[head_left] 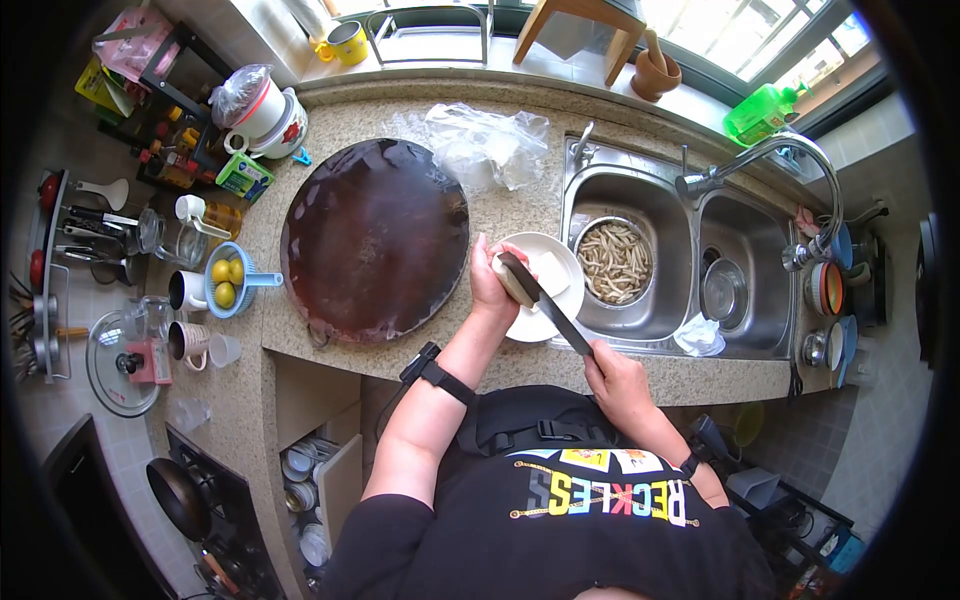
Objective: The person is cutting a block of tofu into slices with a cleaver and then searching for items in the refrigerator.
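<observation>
My left hand [488,280] is over the left side of a white plate [571,302], its fingers curled round a pale tan piece [514,284] whose kind I cannot tell. A long dark knife [562,322] slants across, its far end overlapping that piece. The near end of the knife is in my right hand [617,378], which is closed around it by the counter's front edge. White blocks [549,271] lie on the plate beside my left fingers.
A large round dark board [375,240] lies to the left. Crumpled plastic bags [488,145] lie behind. The double sink [678,235] to the right holds a bowl of pale strips [614,262] and a metal strainer [724,292]. A blue basket [222,262] holds yellow fruit.
</observation>
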Motion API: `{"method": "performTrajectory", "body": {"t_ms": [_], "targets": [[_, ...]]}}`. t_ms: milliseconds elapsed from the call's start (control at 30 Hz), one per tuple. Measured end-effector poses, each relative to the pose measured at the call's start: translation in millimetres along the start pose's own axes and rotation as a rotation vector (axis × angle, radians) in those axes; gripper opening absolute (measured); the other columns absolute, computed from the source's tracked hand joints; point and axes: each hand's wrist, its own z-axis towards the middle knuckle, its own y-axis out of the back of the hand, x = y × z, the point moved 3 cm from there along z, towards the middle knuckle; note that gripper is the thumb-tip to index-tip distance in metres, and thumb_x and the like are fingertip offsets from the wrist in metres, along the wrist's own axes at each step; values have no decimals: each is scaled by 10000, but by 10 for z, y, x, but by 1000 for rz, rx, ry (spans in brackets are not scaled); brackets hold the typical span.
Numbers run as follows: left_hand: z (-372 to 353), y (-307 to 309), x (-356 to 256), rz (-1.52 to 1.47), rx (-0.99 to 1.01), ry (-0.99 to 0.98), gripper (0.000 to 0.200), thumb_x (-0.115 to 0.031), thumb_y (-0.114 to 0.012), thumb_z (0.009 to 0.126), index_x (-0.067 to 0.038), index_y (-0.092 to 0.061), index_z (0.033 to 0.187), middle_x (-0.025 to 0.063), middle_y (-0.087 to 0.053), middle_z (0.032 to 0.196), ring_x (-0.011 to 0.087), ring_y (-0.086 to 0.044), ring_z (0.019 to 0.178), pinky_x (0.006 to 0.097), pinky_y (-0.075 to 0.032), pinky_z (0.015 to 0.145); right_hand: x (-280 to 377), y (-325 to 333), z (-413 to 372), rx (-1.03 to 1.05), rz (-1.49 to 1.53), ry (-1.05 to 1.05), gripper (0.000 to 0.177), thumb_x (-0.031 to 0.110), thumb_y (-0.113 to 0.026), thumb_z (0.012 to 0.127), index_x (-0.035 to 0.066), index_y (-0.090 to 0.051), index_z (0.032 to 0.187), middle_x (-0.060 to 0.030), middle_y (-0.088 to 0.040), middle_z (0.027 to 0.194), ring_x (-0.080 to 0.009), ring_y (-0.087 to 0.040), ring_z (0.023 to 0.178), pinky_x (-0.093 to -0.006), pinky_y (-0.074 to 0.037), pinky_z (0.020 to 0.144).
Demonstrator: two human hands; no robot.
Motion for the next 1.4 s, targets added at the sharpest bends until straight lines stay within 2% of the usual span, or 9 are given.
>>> {"method": "performTrajectory", "body": {"t_ms": [800,933,1100,1400], "targets": [[-12,39,135,-110,-74,83,671,-601,-245,882,-28,-521,669,115,-491,581,250,-480,549,375,-436,571,-47,-126,45,58,-38,-75,103,145,-508,883,68,-490,948,-173,-595,748,-382,-594,690,-474,-460,578],[-19,52,155,-119,-97,100,667,-607,-249,877,-35,-520,668,112,-495,590,249,-484,567,378,-435,575,-82,-180,67,70,-49,-75,103,158,-503,885,68,-460,912,-173,-590,737,-396,-585,682,-489,-448,575],[-17,90,186,-246,-155,135,678,-637,-227,867,-51,-525,702,103,-502,626,243,-488,594,370,-437,609,-110,-221,103,79,-21,-68,115,141,-512,883,52,-454,928,-216,-565,685,-429,-562,673,-503,-416,568],[-20,141,211,-233,-130,155,747,-684,-219,857,-15,-549,813,118,-521,696,262,-507,651,403,-460,663,-141,-266,144,150,-20,-102,129,156,-493,890,52,-440,943,-234,-559,684,-449,-556,686,-518,-414,584]]}}
